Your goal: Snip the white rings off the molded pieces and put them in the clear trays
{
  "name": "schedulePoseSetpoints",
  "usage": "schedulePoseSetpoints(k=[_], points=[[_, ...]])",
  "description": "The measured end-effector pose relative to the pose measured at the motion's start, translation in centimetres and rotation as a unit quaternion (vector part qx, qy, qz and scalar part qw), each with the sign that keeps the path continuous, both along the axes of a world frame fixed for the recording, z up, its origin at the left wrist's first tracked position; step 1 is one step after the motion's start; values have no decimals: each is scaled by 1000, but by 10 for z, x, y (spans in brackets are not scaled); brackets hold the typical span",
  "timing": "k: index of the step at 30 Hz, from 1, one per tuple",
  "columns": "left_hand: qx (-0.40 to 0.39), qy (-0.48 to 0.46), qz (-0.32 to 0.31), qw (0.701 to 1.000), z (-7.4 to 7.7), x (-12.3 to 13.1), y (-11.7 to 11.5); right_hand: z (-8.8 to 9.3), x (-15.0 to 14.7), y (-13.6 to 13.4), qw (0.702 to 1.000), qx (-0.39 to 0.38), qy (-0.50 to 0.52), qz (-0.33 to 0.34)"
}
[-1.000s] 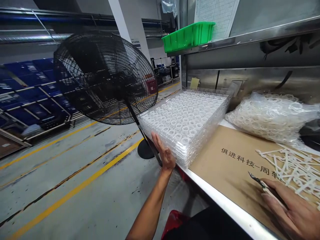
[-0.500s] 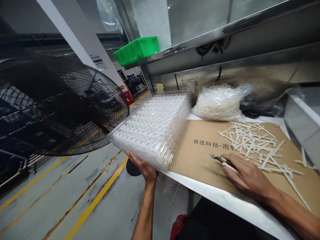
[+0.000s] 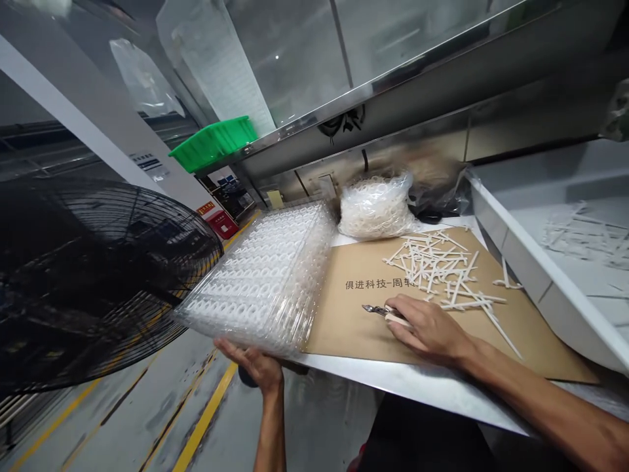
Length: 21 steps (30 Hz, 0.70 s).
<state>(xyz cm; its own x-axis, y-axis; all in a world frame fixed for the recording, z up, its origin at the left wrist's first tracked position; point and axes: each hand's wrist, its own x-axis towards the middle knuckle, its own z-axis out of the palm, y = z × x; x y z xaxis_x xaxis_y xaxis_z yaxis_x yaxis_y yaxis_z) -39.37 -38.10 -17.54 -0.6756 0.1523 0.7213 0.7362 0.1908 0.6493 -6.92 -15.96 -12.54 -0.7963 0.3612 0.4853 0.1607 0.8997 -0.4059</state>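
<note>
My left hand (image 3: 258, 368) is at the near edge of a stack of clear plastic trays (image 3: 295, 314) filled with rows of white ring-shaped parts. Its fingers reach along and under that edge, and part of the hand is hidden by the stack. In my right hand (image 3: 425, 331) is a pair of nippers (image 3: 376, 309) with pale handles, jaws pointing left above a brown cardboard sheet (image 3: 339, 334). Just beyond that hand lies a loose heap of thin white plastic sprues (image 3: 437, 265).
A clear bag (image 3: 376, 206) of small whitish parts stands behind the cardboard. On the right is a large white bin (image 3: 533, 262) with white pieces inside. A black fan (image 3: 108, 282) is close on the left. A green crate (image 3: 216, 144) sits on the upper shelf.
The view has turned right, so more of the white bin shows. My left hand stays at the trays' near edge, and my right hand still holds the nippers over the cardboard.
</note>
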Motion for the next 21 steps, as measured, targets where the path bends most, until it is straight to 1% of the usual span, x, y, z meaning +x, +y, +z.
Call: schedulePoseSetpoints(k=[2,3,5,6,9,10,12,13,14,17,18,19,21], points=[[-1,3,32,999,5,3,-3,2,0,-1,1000,2,-4,1],[-7,7,50,999,11,7,-4,3,0,-1,1000,4,-7,1],[-22,26,78,996,27,21,-5,5,-1,-2,1000,8,-15,0],[-21,42,89,995,37,31,-5,5,-1,-2,1000,10,-18,0],[18,116,114,987,67,68,0,5,-3,-3,1000,14,-24,-5],[22,140,129,981,75,82,4,5,-3,-4,1000,15,-25,-8],[23,180,154,971,85,107,12,5,-3,-5,999,17,-30,-15],[31,199,145,969,88,118,17,5,-4,-5,999,18,-32,-20],[47,219,111,968,90,127,22,5,-4,-5,999,18,-33,-24],[104,257,-66,959,95,150,39,5,-5,-5,999,18,-35,-37],[104,259,-113,954,97,157,45,6,-5,-5,998,18,-35,-41],[95,260,-146,950,100,164,51,6,-5,-5,998,18,-34,-44],[77,259,-190,944,108,177,62,7,-5,-4,998,18,-33,-49]])
